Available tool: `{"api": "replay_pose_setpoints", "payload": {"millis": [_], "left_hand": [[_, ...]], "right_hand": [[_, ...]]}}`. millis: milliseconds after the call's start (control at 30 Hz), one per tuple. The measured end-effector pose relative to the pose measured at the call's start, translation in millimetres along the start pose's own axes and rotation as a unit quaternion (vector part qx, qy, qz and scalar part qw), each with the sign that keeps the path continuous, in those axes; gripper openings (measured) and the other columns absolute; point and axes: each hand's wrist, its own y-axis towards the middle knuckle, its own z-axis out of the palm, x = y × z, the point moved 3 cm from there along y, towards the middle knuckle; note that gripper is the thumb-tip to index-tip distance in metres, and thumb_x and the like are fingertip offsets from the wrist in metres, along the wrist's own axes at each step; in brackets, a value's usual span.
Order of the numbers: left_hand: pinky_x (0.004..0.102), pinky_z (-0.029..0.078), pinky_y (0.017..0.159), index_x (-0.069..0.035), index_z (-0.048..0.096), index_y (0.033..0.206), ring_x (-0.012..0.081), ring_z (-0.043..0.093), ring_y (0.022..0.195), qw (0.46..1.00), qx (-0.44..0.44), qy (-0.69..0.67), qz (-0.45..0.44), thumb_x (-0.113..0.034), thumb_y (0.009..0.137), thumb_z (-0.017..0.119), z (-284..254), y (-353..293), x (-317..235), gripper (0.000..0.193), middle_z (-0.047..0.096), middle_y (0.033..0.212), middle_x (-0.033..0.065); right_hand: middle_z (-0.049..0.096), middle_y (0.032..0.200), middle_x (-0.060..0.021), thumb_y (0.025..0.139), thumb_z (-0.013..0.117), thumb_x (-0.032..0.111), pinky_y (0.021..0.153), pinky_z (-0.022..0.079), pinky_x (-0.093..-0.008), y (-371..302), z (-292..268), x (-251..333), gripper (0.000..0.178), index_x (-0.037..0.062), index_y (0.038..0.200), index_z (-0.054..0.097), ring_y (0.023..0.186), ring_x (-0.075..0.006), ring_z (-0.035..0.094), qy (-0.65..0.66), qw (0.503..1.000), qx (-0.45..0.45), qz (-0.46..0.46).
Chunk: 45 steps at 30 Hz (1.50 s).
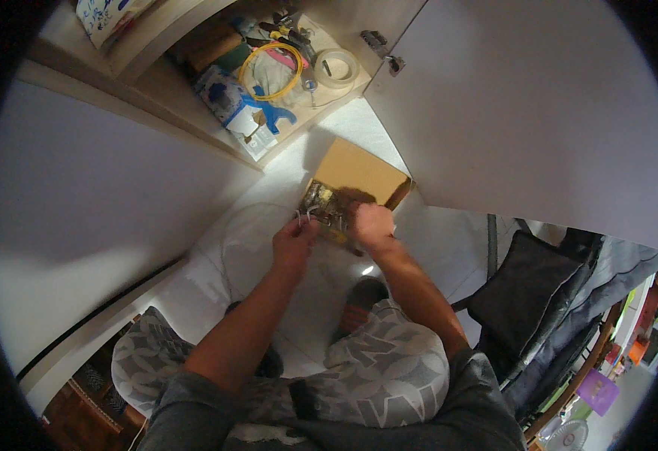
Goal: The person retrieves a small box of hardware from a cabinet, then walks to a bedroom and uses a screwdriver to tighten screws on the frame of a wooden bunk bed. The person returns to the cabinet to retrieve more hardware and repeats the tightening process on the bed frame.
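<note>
1. A person's left hand (294, 239) pinches a small pale piece (309, 216), fingertips nearly together, at the near left edge of an open cardboard box (360, 170).
2. The right hand (374, 225) curls over the box's right side, fingers bent; whether they grip anything cannot be told.
3. The box, holding small metal parts (320, 197), sits on the pale floor (261, 225), below a cabinet shelf bearing a tape roll (336, 83).
</note>
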Motion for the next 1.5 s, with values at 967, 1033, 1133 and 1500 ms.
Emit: {"api": "replay_pose_setpoints", "payload": {"millis": [967,1033,1133,1500], "left_hand": [[0.0257,0.035,0.054,-0.011,0.065,0.101,0.0080,0.050,0.066,0.999,-0.043,0.025,-0.017,-0.027,0.088,0.076,-13.4,6.0,10.7,0.023,0.064,0.081,-0.0017],[0.0260,0.036,0.054,-0.011,0.065,0.101,0.0082,0.050,0.066,0.998,-0.047,0.030,-0.026,-0.027,0.088,0.076,-13.8,4.2,8.6,0.024,0.064,0.081,-0.0018],[0.0262,0.036,0.055,-0.010,0.065,0.102,0.0084,0.050,0.067,0.997,-0.061,0.037,-0.038,-0.026,0.088,0.076,-14.7,3.7,7.8,0.024,0.063,0.081,-0.0018],[0.0247,0.037,0.053,-0.007,0.064,0.107,0.0086,0.050,0.066,0.998,-0.031,0.039,-0.036,-0.025,0.088,0.075,-12.0,7.2,17.8,0.029,0.062,0.082,-0.0012]], "right_hand": [[0.073,0.089,-0.0116,0.085,0.060,0.030,0.075,0.056,-0.0460,0.5,34.7,-4.9,0.022,0.0168,0.095,0.075,0.085,-0.0309,0.071,-0.026,0.999,0.024,-0.002],[0.073,0.091,-0.0114,0.086,0.061,0.031,0.077,0.056,-0.0459,-1.8,26.5,0.7,0.023,0.0179,0.099,0.074,0.086,-0.0313,0.070,-0.018,1.000,0.012,-0.013],[0.073,0.091,-0.0109,0.087,0.061,0.032,0.077,0.055,-0.0460,-14.5,-0.3,7.1,0.024,0.0188,0.103,0.073,0.087,-0.0325,0.070,0.070,0.997,-0.039,0.002],[0.072,0.091,-0.0128,0.087,0.061,0.030,0.075,0.056,-0.0461,-2.8,21.5,-1.8,0.021,0.0157,0.100,0.070,0.086,-0.0331,0.070,0.005,0.999,-0.001,0.054]]}}
